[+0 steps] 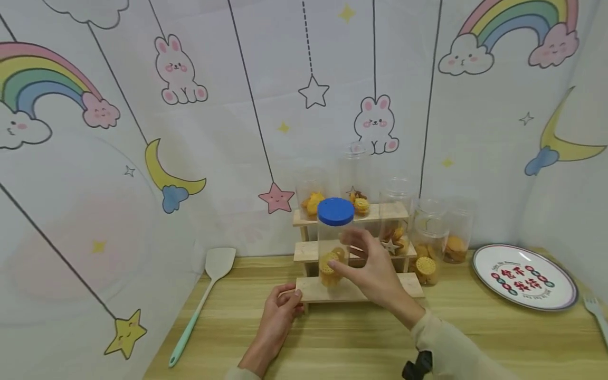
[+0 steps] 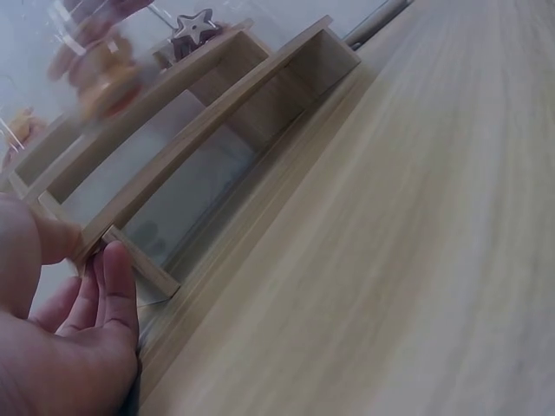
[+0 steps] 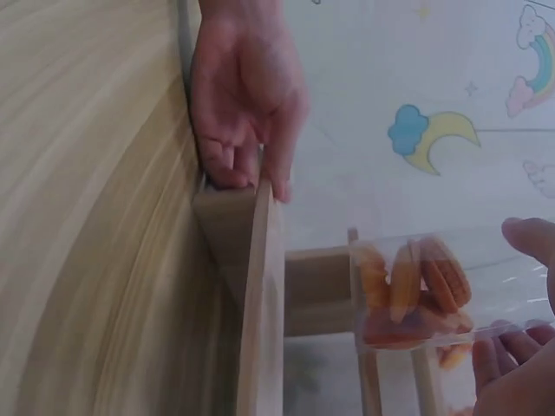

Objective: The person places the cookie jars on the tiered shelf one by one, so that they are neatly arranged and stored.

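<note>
My right hand (image 1: 375,272) grips a clear jar (image 1: 331,240) with a blue lid (image 1: 335,212), thumb on one side and fingers round the other. Round biscuits (image 1: 329,264) lie in its bottom. In the right wrist view, a gap shows between the jar's base and the lowest step of a three-step wooden rack (image 3: 270,303). At that step's left end, my left hand (image 1: 277,314) pinches the board between thumb and fingers; the left wrist view shows the fingertips (image 2: 120,269) at its underside.
Several clear jars of biscuits stand on the upper steps and at the rack's right, one jar (image 1: 429,245) among them. Farther right lie a white plate (image 1: 489,264) with red lettering and a fork (image 1: 596,311). A spatula (image 1: 201,306) lies left. A patterned cloth (image 1: 228,132) hangs behind.
</note>
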{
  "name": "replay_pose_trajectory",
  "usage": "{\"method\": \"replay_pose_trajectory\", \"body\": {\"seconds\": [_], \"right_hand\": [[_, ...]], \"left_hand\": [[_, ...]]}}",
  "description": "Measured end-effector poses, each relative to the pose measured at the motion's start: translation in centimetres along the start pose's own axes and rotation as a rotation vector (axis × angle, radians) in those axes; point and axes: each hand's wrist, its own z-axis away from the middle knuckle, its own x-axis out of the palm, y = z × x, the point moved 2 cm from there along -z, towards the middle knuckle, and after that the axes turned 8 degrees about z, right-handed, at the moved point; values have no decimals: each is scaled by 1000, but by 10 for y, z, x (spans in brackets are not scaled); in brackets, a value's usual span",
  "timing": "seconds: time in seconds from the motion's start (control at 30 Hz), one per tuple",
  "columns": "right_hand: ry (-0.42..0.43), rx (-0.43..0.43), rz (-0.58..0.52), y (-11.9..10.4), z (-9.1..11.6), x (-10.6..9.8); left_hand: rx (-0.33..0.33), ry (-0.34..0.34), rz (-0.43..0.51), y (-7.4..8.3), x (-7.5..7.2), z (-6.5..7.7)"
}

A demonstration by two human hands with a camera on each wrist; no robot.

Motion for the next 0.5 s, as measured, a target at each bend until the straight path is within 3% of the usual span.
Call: {"method": "replay_pose_trajectory", "body": {"seconds": [0.37, 0.5], "right_hand": [[55, -26, -49, -13, -52, 37], [37, -12, -68, -10, -65, 48]], "left_hand": [[15, -17, 7, 0, 2, 0], [25, -17, 7, 0, 1, 2]]}}
